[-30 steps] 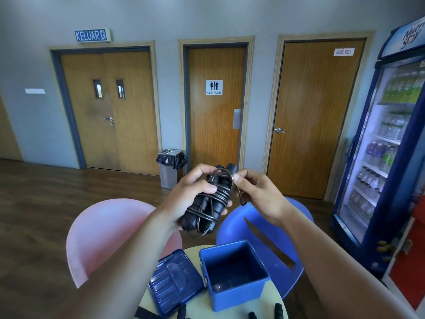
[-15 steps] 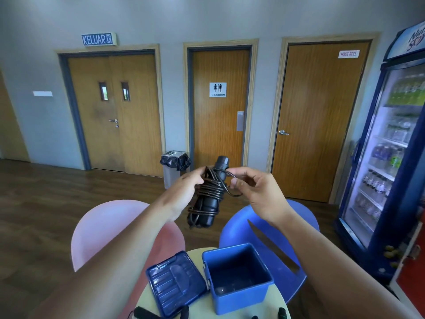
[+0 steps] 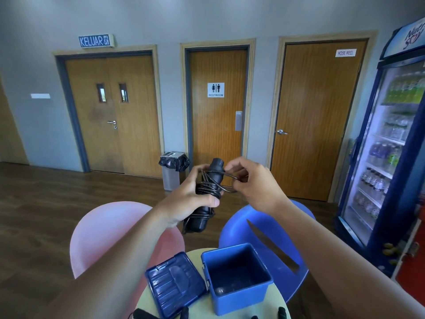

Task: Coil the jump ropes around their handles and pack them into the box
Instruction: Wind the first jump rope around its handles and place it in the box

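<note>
The person holds a black jump rope with thin cord wound round its thick plastic handles (image 3: 208, 190) in the air above the near edge of a small round pale counter (image 3: 208, 306), in front of the chest. The left hand (image 3: 190, 200) is wrapped round the middle of the bundle, with the thumb pressed across the coils and the fingers behind it. This hand hides how the handles lie against each other. One rounded handle end sticks up above the hand, and the lower end pokes out below the wrist.

The right hand (image 3: 255, 183) pinches a loose loop of the cord just beside the upper end, between the thumb and curled fingertips. The cord's free end is lost behind those fingers.

Below the hands, a square blue plastic box (image 3: 230, 249) stands open on the counter. Its inside is dark, and a faint glint on the floor of it is too dim to identify. Its ribbed blue lid (image 3: 174, 286) lies flat, touching the box's left side.

Several black pieces (image 3: 142, 314) are cut off by the bottom edge and cannot be made out. A pink plastic chair (image 3: 108, 231) and a blue plastic chair (image 3: 266, 226) stand beyond the counter, both partly hidden by the forearms.
</note>
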A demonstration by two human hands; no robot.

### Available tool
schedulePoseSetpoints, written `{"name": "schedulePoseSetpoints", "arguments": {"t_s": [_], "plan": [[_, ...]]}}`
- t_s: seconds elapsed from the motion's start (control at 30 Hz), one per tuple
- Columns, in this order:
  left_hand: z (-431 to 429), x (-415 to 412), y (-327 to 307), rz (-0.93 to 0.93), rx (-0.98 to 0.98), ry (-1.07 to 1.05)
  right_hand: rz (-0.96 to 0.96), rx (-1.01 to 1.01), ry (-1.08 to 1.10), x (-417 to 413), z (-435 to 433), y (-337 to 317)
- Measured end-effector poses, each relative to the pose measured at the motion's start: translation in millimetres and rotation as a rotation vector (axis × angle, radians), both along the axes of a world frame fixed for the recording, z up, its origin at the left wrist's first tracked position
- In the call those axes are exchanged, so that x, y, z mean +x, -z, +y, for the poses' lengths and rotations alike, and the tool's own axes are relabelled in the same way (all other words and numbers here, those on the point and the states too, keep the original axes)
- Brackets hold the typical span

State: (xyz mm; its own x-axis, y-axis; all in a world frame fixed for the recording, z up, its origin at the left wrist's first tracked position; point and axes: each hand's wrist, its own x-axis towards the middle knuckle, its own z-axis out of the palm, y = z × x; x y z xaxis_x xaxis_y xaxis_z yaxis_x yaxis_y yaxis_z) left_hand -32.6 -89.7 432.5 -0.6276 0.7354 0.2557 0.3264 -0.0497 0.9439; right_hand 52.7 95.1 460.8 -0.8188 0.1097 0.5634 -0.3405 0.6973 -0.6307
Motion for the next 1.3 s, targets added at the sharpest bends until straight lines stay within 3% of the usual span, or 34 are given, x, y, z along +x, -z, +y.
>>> {"name": "schedulePoseSetpoints", "arguments": {"t_s": [0.13,0.3,0.43,0.57,0.83,1.0,1.13,1.3], "plan": [[-1,7,0,-0.117,0.113,0.124,-0.058,-0.305,-0.092,0,1,-3],[-2,2,1,-0.165,0.159,0.12,-0.097,-0.379,-0.16,0,-7,-3],[-6,2,-2,-0.002,0.042,-0.067,-0.189,-0.438,-0.073,-6,-4,-1],[-7,10,-5,0.172,-0.033,-0.093,-0.248,-0.569,-0.105,-6,-6,0],[-11,16,-18,0.344,-0.101,-0.119,-0.264,-0.671,-0.177,2,-9,-11],[-9,18,-20,0.53,-0.16,-0.276,-0.276,-0.68,-0.172,3,-11,-12],[-6,25,-23,0.578,-0.166,-0.372,-0.237,-0.666,-0.145,1,-15,-14],[-16,24,-28,0.492,-0.204,-0.186,-0.237,-0.689,-0.208,2,-14,-11]]}}
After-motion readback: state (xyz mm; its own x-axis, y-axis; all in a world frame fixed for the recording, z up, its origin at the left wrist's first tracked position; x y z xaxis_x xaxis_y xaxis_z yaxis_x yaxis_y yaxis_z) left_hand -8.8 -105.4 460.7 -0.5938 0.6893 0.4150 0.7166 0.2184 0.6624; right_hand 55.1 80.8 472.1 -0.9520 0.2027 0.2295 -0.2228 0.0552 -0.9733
